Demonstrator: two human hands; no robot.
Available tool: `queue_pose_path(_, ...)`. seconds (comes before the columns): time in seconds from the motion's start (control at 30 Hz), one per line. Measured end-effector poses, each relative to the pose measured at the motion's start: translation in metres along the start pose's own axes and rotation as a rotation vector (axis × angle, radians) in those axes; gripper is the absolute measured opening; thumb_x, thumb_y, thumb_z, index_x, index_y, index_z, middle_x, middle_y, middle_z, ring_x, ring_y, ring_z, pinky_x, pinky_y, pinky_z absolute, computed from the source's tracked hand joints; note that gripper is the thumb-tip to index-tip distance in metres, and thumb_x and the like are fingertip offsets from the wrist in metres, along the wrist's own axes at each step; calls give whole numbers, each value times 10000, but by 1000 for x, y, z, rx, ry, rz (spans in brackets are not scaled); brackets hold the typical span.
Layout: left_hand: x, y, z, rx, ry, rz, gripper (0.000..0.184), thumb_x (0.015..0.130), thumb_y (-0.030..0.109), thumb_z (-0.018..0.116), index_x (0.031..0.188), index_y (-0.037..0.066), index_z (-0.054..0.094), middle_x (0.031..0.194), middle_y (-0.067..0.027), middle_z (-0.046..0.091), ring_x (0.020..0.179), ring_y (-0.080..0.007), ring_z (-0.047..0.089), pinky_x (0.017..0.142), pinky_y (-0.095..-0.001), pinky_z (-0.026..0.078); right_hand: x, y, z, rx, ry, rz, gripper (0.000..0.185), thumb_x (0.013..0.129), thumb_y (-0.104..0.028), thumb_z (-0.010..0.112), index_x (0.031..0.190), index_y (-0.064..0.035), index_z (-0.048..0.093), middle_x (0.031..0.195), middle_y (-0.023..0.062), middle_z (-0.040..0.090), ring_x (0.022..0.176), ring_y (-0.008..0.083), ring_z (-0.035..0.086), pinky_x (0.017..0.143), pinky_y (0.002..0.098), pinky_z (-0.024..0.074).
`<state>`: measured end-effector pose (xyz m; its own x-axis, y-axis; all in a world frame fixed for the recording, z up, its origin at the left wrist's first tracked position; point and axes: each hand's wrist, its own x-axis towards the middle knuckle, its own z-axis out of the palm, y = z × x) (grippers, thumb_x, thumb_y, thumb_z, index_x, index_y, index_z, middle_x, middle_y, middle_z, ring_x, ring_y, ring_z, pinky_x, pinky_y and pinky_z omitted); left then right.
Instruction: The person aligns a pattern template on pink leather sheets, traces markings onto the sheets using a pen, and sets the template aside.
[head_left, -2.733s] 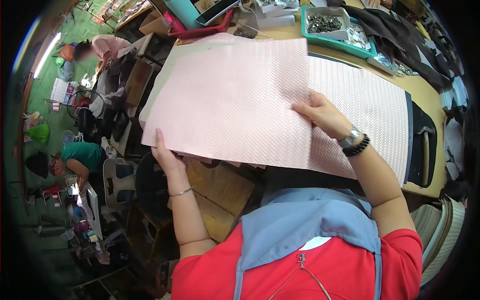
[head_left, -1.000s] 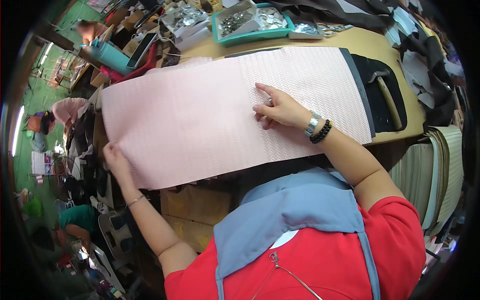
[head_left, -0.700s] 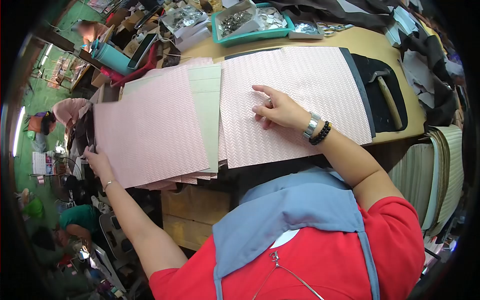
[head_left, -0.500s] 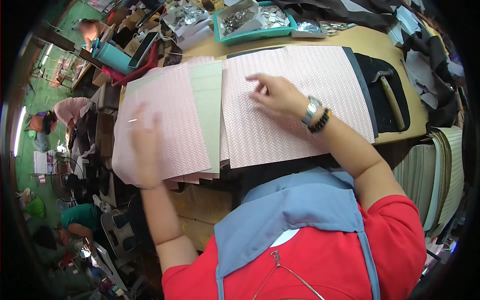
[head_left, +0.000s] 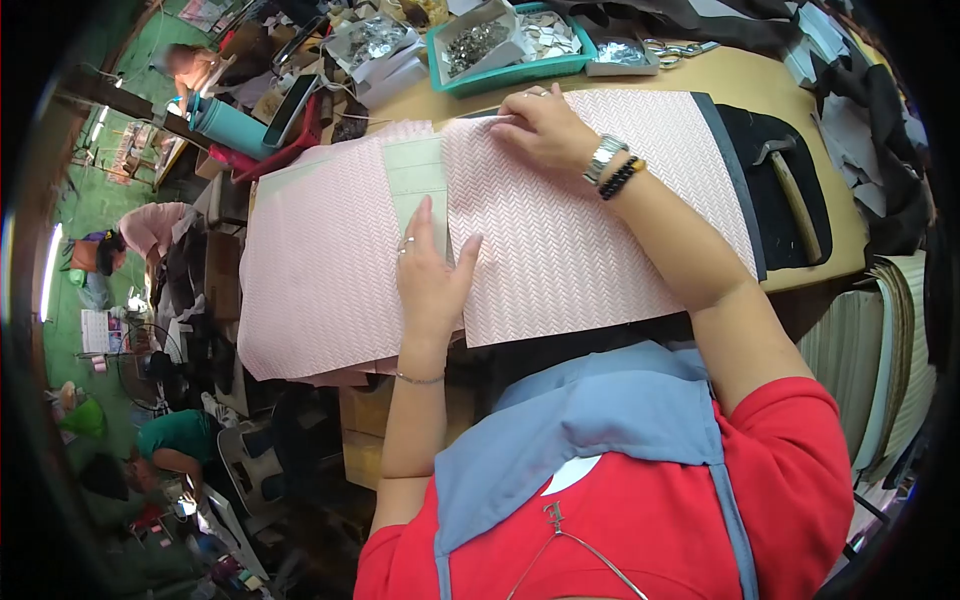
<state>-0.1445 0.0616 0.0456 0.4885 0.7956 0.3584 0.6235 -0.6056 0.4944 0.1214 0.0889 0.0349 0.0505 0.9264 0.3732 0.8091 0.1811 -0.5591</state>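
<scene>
A pale pink sheet with a herringbone texture point(head_left: 610, 240) lies on the table, over a dark board point(head_left: 735, 170) that shows along its right side. My right hand point(head_left: 555, 130) is at this sheet's far edge, fingers curled and closed on the edge. To the left is a stack of similar pink sheets point(head_left: 320, 260), with a light green sheet point(head_left: 415, 170) showing between the two pink areas. My left hand point(head_left: 432, 290) rests flat there, fingers spread, over the green sheet and beside the near pink sheet's left edge.
A hammer point(head_left: 795, 205) lies on a black pad point(head_left: 750, 140) at right. Behind are a teal tray point(head_left: 510, 78) of small metal parts, scissors point(head_left: 680, 50) and a blue bottle point(head_left: 230, 125). Stacked sheets point(head_left: 850, 350) stand at the lower right. Other people work at far left.
My left hand has moved right from the left stack to the green sheet. My right hand has shifted away from me to the pink sheet's far edge and closed there.
</scene>
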Motion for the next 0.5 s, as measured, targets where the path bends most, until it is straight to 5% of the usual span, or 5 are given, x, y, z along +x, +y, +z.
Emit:
queue_pose_path(0.03, 2, -2, 3, -77, 8, -28, 706, 850, 325, 698, 1386, -28, 404, 1237, -271, 558, 1102, -364, 578, 936, -427, 448, -4, 2, -7, 88, 16, -33, 238, 920, -334, 608, 1000, -111, 633, 965, 69, 668, 973, 230, 605, 1086, 544, 221)
queue_pose_path(0.13, 6, 1, 6, -435, -48, -186, 652, 913, 254, 643, 1421, -37, 358, 1248, -248, 562, 1089, -277, 597, 931, -367, 456, -22, -2, -32, 238, 105, -33, 201, 915, -196, 646, 1069, -71, 610, 947, 50, 611, 954, 197, 571, 982, 299, 387)
queue_pose_path(0.2, 9, 12, 1, -836, -206, -376, 589, 957, 176, 585, 1440, -43, 328, 1263, -220, 562, 1088, -212, 594, 930, -319, 457, -24, 7, -26, 539, 164, -19, 255, 902, -143, 671, 1119, -31, 600, 1028, 41, 616, 965, 138, 572, 915, 279, 452)
queue_pose_path(0.4, 5, 17, 16, -978, -122, -286, 491, 997, 49, 434, 1451, -62, 283, 1344, -171, 507, 1163, -155, 526, 992, -282, 418, -29, 6, -23, 442, 325, 28, 297, 905, -171, 672, 1159, -25, 629, 1031, 54, 659, 974, 107, 603, 880, 237, 474)
queue_pose_path(0.5, 4, 15, 16, -1098, -167, -363, 484, 998, 47, 419, 1446, -70, 280, 1367, -165, 484, 1197, -159, 500, 1020, -288, 394, -19, 7, -16, 577, 381, 145, 246, 873, -207, 690, 1028, -16, 693, 959, 130, 700, 867, 199, 679, 830, 305, 512)
